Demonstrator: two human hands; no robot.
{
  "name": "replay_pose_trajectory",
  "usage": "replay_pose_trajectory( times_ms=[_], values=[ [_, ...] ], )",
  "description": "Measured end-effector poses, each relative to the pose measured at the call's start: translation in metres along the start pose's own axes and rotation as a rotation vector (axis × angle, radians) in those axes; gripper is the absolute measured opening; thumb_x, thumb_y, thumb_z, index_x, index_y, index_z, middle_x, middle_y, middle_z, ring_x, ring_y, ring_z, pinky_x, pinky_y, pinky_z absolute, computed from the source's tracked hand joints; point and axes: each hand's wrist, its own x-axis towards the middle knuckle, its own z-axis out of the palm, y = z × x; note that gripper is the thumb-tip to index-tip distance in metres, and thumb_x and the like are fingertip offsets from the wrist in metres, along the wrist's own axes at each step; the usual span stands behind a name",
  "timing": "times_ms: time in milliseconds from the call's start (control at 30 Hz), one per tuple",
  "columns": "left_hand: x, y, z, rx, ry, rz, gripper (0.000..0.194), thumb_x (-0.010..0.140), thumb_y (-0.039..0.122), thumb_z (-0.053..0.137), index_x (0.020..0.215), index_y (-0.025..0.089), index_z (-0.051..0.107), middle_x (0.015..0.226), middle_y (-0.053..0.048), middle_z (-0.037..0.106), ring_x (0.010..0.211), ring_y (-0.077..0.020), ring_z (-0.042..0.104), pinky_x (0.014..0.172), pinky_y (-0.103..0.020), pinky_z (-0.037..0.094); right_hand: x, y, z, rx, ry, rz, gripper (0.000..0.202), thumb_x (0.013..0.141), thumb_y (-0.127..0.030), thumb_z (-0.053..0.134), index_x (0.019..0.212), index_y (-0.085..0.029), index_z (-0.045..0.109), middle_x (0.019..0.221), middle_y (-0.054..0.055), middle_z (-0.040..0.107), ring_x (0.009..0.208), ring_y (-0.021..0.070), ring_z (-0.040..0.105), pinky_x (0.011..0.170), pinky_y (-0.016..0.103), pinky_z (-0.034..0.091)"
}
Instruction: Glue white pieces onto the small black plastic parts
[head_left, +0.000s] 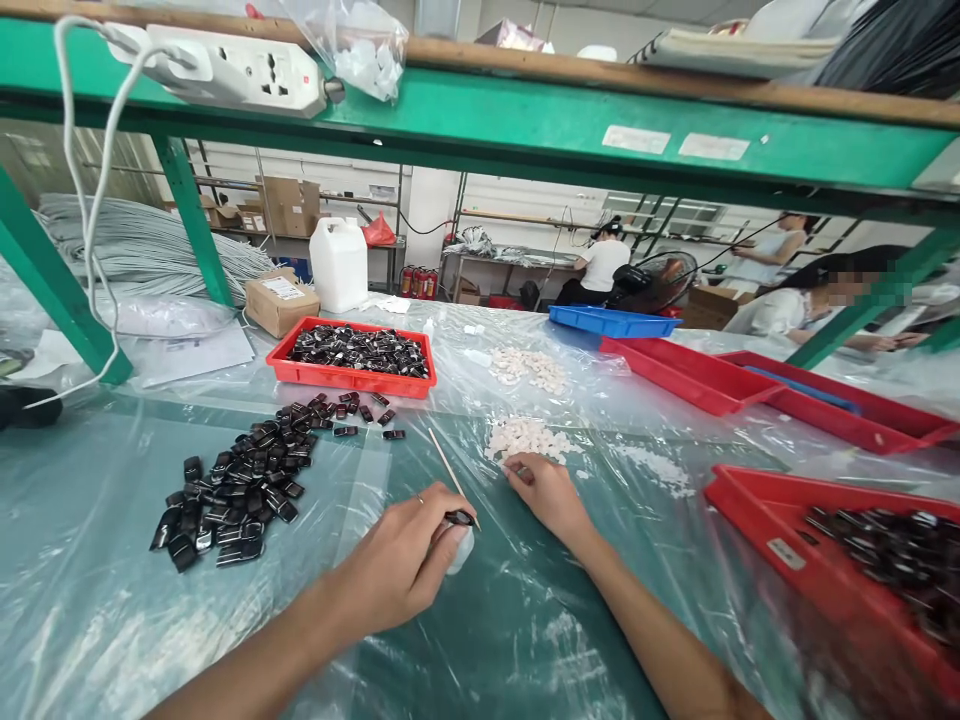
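My left hand (pixel 414 548) is closed, pinching a small glossy black plastic part (pixel 460 518) between thumb and forefinger. Just under that part is a small translucent whitish object (pixel 460 552), mostly covered by the fingers, so I cannot tell if it is held too. A thin wooden stick (pixel 448 462) slants past the fingertips. My right hand (pixel 549 492) has its fingers curled together at the near edge of a pile of small off-white pieces (pixel 525 437); what is in the fingertips is hidden. Loose black parts (pixel 247 480) lie heaped to the left of my left hand.
A red tray (pixel 352 380) of black parts stands behind the heap; another red tray (pixel 787 553) is at right. More off-white pieces (pixel 536 369) and tiny white bits (pixel 652 467) lie on the plastic-covered table. A green shelf beam (pixel 480 125) crosses above. Other people sit farther back.
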Motion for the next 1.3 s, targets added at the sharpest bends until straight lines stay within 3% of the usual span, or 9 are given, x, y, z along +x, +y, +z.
replay_pose_trajectory(
  times_ms=[167, 267, 400, 533, 733, 933, 1100, 1200, 1300],
  values=[
    [-0.006, 0.0, 0.009, -0.022, 0.022, -0.009, 0.017, 0.103, 0.028, 0.045, 0.117, 0.03, 0.056, 0.089, -0.001, 0.067, 0.067, -0.0181, 0.062, 0.061, -0.03, 0.05, -0.037, -0.064, -0.026, 0.193, 0.004, -0.096, 0.031, 0.094, -0.047, 0.061, 0.096, -0.02, 0.074, 0.07, 0.003, 0.07, 0.057, 0.0161, 0.064, 0.055, 0.031, 0.057],
    [-0.009, -0.003, 0.018, -0.047, 0.013, 0.018, 0.02, 0.102, 0.028, 0.047, 0.119, 0.033, 0.057, 0.089, -0.001, 0.069, 0.064, -0.0191, 0.063, 0.06, -0.031, 0.052, -0.064, -0.104, -0.035, 0.317, 0.088, -0.263, 0.01, 0.091, -0.031, 0.067, 0.094, -0.027, 0.075, 0.08, 0.002, 0.075, 0.06, 0.0148, 0.067, 0.052, 0.026, 0.057],
    [-0.012, -0.008, 0.028, -0.041, 0.008, 0.06, 0.026, 0.098, 0.03, 0.052, 0.123, 0.038, 0.054, 0.084, -0.001, 0.069, 0.058, -0.0209, 0.062, 0.052, -0.033, 0.05, -0.084, -0.13, -0.036, 0.306, 0.177, -0.504, 0.031, 0.084, -0.008, 0.064, 0.101, -0.032, 0.073, 0.082, 0.0, 0.076, 0.07, 0.0171, 0.074, 0.06, 0.025, 0.062],
    [-0.014, -0.006, 0.03, 0.007, -0.014, 0.045, 0.023, 0.099, 0.03, 0.051, 0.121, 0.037, 0.054, 0.082, -0.001, 0.068, 0.058, -0.0212, 0.061, 0.051, -0.033, 0.049, -0.087, -0.131, -0.033, 0.29, 0.175, -0.515, 0.037, 0.084, -0.003, 0.062, 0.105, -0.032, 0.071, 0.084, 0.0, 0.074, 0.07, 0.0166, 0.073, 0.06, 0.026, 0.062],
    [-0.01, 0.001, 0.031, -0.089, -0.027, 0.015, 0.009, 0.103, 0.033, 0.046, 0.108, 0.033, 0.054, 0.08, 0.0, 0.065, 0.06, -0.0194, 0.061, 0.054, -0.031, 0.051, -0.093, -0.128, -0.021, 0.293, 0.202, -0.433, 0.033, 0.087, -0.01, 0.061, 0.105, -0.036, 0.07, 0.084, -0.001, 0.071, 0.07, 0.0156, 0.072, 0.061, 0.026, 0.064],
    [-0.017, 0.003, 0.048, -0.238, 0.072, -0.074, 0.015, 0.104, 0.036, 0.044, 0.094, 0.032, 0.055, 0.07, 0.0, 0.064, 0.055, -0.019, 0.059, 0.051, -0.033, 0.05, -0.095, -0.127, -0.019, 0.314, 0.143, -0.422, 0.032, 0.087, -0.01, 0.06, 0.104, -0.036, 0.068, 0.081, -0.001, 0.065, 0.067, 0.0147, 0.068, 0.058, 0.026, 0.062],
    [-0.023, 0.007, 0.052, -0.25, 0.126, -0.102, 0.009, 0.1, 0.035, 0.052, 0.099, 0.032, 0.061, 0.067, 0.001, 0.063, 0.051, -0.0185, 0.055, 0.049, -0.032, 0.048, -0.098, -0.13, -0.03, 0.331, 0.069, -0.487, 0.042, 0.086, -0.005, 0.059, 0.114, -0.036, 0.066, 0.085, 0.001, 0.064, 0.068, 0.0166, 0.065, 0.058, 0.029, 0.06],
    [-0.02, 0.006, 0.046, -0.227, 0.075, -0.065, 0.011, 0.101, 0.032, 0.05, 0.099, 0.03, 0.06, 0.07, 0.001, 0.063, 0.053, -0.0164, 0.053, 0.049, -0.029, 0.045, -0.098, -0.129, -0.029, 0.384, 0.008, -0.479, 0.039, 0.088, -0.012, 0.06, 0.117, -0.036, 0.067, 0.087, 0.003, 0.064, 0.07, 0.0184, 0.064, 0.057, 0.031, 0.058],
    [-0.015, 0.006, 0.037, -0.186, 0.02, -0.037, 0.012, 0.103, 0.032, 0.047, 0.105, 0.028, 0.058, 0.073, 0.002, 0.061, 0.055, -0.0147, 0.053, 0.051, -0.026, 0.042, -0.085, -0.116, -0.027, 0.432, -0.052, -0.431, 0.018, 0.093, -0.027, 0.059, 0.102, -0.033, 0.073, 0.084, 0.002, 0.067, 0.069, 0.0169, 0.065, 0.059, 0.031, 0.057]
  ],
)
